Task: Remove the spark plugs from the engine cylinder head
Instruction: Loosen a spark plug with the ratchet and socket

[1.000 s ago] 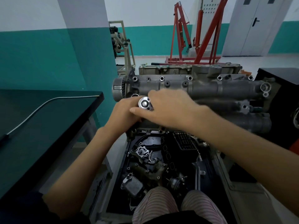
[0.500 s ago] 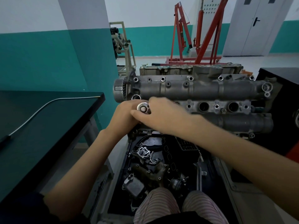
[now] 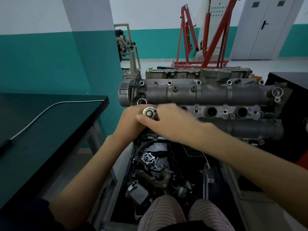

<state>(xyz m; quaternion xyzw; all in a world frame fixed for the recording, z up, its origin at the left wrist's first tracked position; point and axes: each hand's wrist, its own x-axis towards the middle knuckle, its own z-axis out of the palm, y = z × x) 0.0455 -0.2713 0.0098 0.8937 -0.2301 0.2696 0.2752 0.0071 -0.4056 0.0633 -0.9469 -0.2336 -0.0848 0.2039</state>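
Gripping a ratchet (image 3: 149,112) together, left hand (image 3: 131,120) and right hand (image 3: 173,124) cover the cylinder head's (image 3: 208,104) left end; red hoist (image 3: 208,39) behind, parts tray (image 3: 160,174) below. No legible writing.

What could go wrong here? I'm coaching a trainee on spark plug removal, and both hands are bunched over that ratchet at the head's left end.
1. The right hand and left hand crowd the ratchet head, hiding the well; a tilted socket could slip off the plug.
2. Two plug wells sit open on the cylinder head; dirt could fall in.
3. A plug or tool let go here could drop into the parts tray below.
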